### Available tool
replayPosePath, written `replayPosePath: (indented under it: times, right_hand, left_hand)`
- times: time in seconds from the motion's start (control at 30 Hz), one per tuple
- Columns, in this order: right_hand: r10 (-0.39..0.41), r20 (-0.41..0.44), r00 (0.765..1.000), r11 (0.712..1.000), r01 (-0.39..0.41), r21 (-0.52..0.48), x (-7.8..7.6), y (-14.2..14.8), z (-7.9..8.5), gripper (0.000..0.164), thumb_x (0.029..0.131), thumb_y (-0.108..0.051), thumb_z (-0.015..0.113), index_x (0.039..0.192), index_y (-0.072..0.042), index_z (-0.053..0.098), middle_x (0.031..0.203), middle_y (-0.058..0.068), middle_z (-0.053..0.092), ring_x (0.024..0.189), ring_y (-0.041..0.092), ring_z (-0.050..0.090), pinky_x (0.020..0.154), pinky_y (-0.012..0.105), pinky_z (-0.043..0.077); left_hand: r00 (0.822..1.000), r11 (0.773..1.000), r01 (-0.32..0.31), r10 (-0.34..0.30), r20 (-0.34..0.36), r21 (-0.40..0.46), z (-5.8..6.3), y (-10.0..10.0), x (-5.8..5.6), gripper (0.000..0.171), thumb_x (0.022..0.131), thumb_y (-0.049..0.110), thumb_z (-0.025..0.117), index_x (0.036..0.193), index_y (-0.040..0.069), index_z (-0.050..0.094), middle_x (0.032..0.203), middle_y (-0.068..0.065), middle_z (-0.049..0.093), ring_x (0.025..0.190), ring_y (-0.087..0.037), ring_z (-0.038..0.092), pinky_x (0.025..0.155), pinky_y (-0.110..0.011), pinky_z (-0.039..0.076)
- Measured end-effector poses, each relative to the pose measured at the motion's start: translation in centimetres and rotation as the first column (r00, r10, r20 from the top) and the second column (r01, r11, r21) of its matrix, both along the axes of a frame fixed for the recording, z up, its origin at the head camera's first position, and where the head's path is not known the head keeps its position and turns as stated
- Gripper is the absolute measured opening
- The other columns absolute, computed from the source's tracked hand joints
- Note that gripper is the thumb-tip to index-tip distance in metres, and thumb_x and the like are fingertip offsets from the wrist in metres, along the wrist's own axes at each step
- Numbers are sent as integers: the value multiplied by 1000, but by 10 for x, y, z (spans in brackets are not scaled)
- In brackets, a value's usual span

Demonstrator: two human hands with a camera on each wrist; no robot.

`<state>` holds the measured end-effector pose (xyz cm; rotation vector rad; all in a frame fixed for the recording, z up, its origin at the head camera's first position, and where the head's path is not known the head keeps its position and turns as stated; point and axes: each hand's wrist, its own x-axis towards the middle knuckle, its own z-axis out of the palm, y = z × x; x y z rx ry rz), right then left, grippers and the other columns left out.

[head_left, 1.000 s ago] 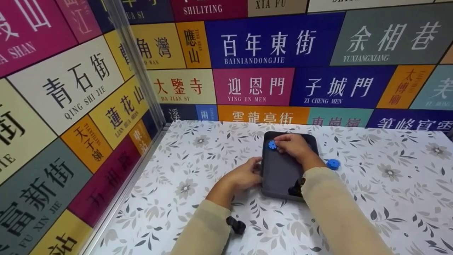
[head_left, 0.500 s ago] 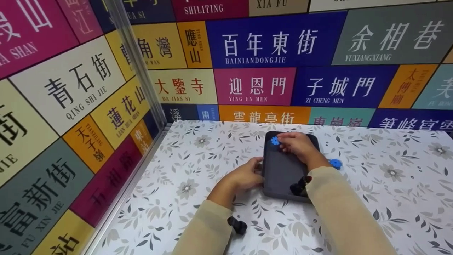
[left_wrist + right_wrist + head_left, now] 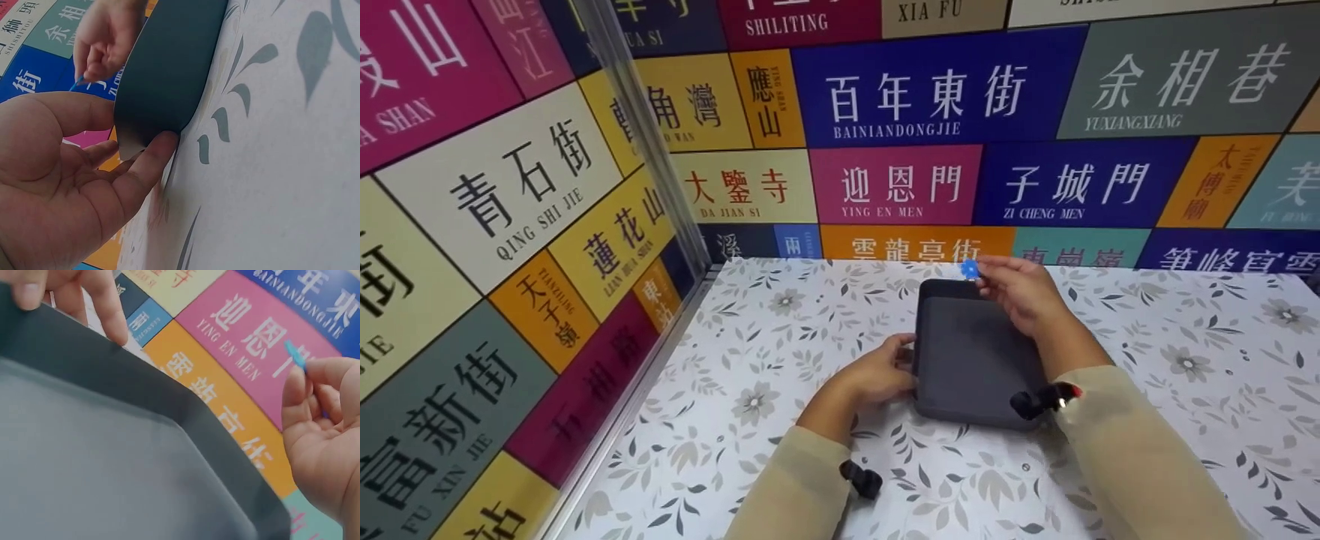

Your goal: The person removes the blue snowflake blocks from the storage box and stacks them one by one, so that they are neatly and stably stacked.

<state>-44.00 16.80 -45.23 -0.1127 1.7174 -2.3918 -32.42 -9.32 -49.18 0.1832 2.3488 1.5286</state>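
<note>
My right hand (image 3: 1020, 292) pinches a blue notched plastic disc (image 3: 970, 270) between thumb and fingertips, above the far edge of a dark grey rectangular tray (image 3: 975, 367). In the right wrist view the disc (image 3: 295, 355) shows nearly edge-on, and a small bit of blue also shows between the lower fingers. My left hand (image 3: 881, 371) holds the tray's left side. In the left wrist view one of its fingertips lies low on the tray's outer wall (image 3: 169, 67), while the right wrist view shows a digit over the rim. The tray's far right corner is hidden behind the right hand.
The table wears a white cloth (image 3: 757, 337) printed with grey leaves and flowers. Walls of coloured street-name panels (image 3: 896, 184) stand behind and at the left. Black wrist cameras (image 3: 861, 478) sit on both sleeves.
My right hand has lifted the blue disc from over the tray's far left corner, up and to the right. The other blue piece right of the tray is now hidden behind my right arm.
</note>
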Motion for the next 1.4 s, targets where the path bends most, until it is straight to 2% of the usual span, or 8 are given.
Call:
replayPosePath:
  times: [0.17, 0.33, 0.43, 0.67, 0.93, 1.07, 1.27, 1.4]
  right_hand:
    - [-22, -47, 999, 996, 26, 81, 22, 14, -2, 9, 100, -12, 75, 105, -15, 82, 92, -5, 78, 78, 9, 71, 75, 19, 62]
    - [-31, -44, 999, 995, 35, 95, 39, 28, -9, 15, 98, -12, 77, 112, -8, 81, 94, -4, 80, 79, 9, 72, 76, 20, 62]
    - [-27, -41, 999, 995, 31, 100, 46, 38, -14, 17, 97, -13, 78, 114, -7, 81, 95, -4, 81, 79, 9, 73, 77, 20, 63]
    - [-25, -42, 999, 994, 30, 105, 59, 72, -18, 13, 97, -11, 78, 109, -11, 83, 95, -2, 81, 79, 10, 76, 78, 23, 65]
    - [-79, -5, 997, 993, 79, 91, 74, 120, -30, 15, 96, -6, 78, 110, -11, 84, 96, -2, 82, 79, 10, 78, 79, 22, 65]
    - [-90, 30, 996, 991, 86, 106, 79, 135, -40, 15, 98, -5, 76, 107, -13, 85, 95, -3, 82, 79, 10, 78, 79, 21, 64]
    - [-100, 106, 989, 988, 86, 129, 76, 144, -56, 16, 97, -8, 78, 110, -16, 84, 98, -3, 82, 83, 9, 77, 81, 21, 64]
    - [-115, 141, 983, 983, 93, 155, 74, 146, -64, 14, 98, -9, 76, 107, -18, 83, 96, -5, 81, 83, 8, 76, 81, 21, 64]
  left_hand:
    - [1000, 1000, 7, -7, -1, -19, -2, -3, -2, 87, 87, 9, 73, 166, 17, 37, 154, -13, 59, 141, -27, 58, 124, -44, 42]
    - [1000, 999, 4, -4, 1, -36, -3, -6, -2, 86, 88, 10, 72, 166, 17, 37, 155, -13, 58, 140, -27, 58, 122, -44, 45]
    - [1000, 999, 7, -8, -5, -46, -4, -7, -1, 84, 89, 10, 72, 165, 18, 38, 154, -13, 58, 139, -28, 58, 121, -44, 46]
    - [1000, 994, 6, -8, -24, -106, -3, -6, -1, 84, 88, 15, 73, 164, 21, 40, 154, -12, 58, 142, -29, 56, 124, -47, 41]
    - [1000, 996, 3, -3, -3, -89, -3, -3, -1, 82, 90, 16, 73, 165, 22, 39, 156, -10, 57, 143, -28, 54, 124, -47, 42]
    - [1000, 997, 10, -9, 9, -72, -1, -1, 0, 81, 92, 15, 72, 165, 23, 39, 156, -10, 57, 143, -27, 55, 121, -46, 44]
    - [999, 1000, 25, -26, 42, 3, 1, 0, 0, 83, 92, 7, 70, 166, 21, 37, 156, -12, 56, 134, -26, 60, 106, -41, 58]
    - [999, 1000, 21, -20, 35, -23, 1, 0, -1, 82, 92, 11, 71, 166, 22, 37, 156, -11, 56, 136, -26, 59, 108, -42, 56]
